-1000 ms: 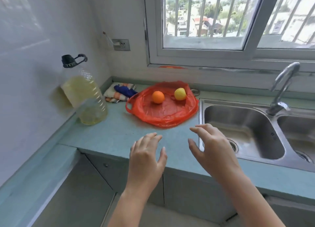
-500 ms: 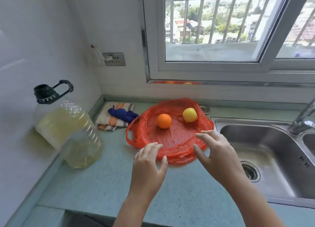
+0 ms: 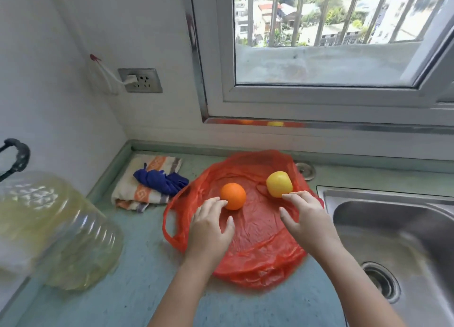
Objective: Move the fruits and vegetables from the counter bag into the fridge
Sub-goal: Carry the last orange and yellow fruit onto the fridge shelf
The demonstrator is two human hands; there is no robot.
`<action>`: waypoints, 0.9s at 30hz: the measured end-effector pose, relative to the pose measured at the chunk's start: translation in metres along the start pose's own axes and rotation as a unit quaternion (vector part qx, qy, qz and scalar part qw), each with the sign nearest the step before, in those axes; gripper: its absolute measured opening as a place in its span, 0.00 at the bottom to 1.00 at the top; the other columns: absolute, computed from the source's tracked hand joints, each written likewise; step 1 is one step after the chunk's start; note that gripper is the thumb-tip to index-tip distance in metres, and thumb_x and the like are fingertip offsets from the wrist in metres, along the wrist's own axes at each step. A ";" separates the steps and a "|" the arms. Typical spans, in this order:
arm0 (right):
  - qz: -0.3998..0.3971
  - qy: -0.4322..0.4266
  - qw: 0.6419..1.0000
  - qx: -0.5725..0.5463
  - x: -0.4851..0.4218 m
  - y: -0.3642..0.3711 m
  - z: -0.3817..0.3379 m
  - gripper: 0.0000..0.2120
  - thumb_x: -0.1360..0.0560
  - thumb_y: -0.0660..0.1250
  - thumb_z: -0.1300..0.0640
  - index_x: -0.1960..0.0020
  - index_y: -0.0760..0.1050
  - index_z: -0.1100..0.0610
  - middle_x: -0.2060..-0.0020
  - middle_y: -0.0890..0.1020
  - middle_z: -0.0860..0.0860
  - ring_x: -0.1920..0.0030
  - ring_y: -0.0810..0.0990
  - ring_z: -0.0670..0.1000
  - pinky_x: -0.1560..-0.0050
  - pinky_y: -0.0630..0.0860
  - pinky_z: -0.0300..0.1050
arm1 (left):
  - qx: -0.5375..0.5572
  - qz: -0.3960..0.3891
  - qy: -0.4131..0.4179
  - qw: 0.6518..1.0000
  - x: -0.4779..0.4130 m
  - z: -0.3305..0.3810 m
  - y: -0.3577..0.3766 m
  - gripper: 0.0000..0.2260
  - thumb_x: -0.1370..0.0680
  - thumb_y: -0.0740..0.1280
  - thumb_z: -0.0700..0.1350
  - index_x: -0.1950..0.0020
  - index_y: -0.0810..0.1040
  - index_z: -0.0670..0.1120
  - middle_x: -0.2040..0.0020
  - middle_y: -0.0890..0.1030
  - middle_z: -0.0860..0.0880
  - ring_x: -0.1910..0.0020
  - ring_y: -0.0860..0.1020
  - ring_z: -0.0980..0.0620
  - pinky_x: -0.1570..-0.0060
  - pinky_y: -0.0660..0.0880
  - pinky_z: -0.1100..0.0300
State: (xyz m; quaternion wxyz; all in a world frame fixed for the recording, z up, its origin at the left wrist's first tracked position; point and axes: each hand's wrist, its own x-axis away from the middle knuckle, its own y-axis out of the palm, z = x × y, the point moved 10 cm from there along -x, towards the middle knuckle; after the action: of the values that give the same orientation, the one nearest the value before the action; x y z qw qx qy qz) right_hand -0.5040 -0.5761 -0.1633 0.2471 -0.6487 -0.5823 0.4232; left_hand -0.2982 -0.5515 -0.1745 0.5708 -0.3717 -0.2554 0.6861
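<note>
Reaching, fingers spread and holding nothing: left hand (image 3: 211, 230) touching orange (image 3: 233, 196), right hand (image 3: 304, 218) touching yellow fruit (image 3: 279, 184); both lying in red bag (image 3: 260, 260) near counter's (image 3: 152, 289) back edge, nothing fridged.

Thin crinkled red plastic bag (image 3: 248, 250) – glossy – beside brushed steel sink (image 3: 405, 230), matt speckled counter (image 3: 147, 294)

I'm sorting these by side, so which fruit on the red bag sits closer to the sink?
The yellow fruit, at the right hand; the orange lies farther left.
</note>
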 end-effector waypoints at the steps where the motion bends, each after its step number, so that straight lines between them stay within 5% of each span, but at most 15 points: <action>1: -0.006 0.004 1.000 -0.005 -0.008 0.008 0.007 0.16 0.28 0.69 0.57 0.42 0.77 0.59 0.47 0.78 0.55 0.46 0.76 0.57 0.49 0.72 0.49 | 0.000 -0.007 -0.005 1.000 -0.007 -0.005 0.009 0.15 0.26 0.67 0.42 0.39 0.75 0.44 0.37 0.74 0.47 0.37 0.70 0.49 0.39 0.60 0.61; 16: -0.054 0.038 0.998 0.018 -0.097 0.103 0.085 0.25 0.32 0.72 0.58 0.37 0.73 0.62 0.37 0.72 0.63 0.38 0.70 0.63 0.43 0.72 0.57 | -0.061 -0.134 -0.071 0.987 -0.093 -0.066 0.121 0.34 0.29 0.68 0.57 0.27 0.58 0.51 0.28 0.61 0.49 0.29 0.59 0.48 0.30 0.57 0.52; 27: -0.036 -0.010 0.993 0.110 -0.112 0.122 0.080 0.34 0.47 0.80 0.60 0.42 0.76 0.62 0.43 0.76 0.66 0.48 0.78 0.67 0.48 0.69 0.71 | -0.011 -0.119 -0.091 0.989 -0.094 -0.078 0.134 0.36 0.30 0.71 0.54 0.27 0.57 0.51 0.31 0.62 0.47 0.32 0.63 0.47 0.37 0.63 0.57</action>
State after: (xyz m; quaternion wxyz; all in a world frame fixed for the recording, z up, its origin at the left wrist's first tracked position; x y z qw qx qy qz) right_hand -0.4999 -0.7219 -0.2751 0.3264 -0.5920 -0.5578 0.4815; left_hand -0.3089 -0.6784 -0.3039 0.6187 -0.2811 -0.3567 0.6410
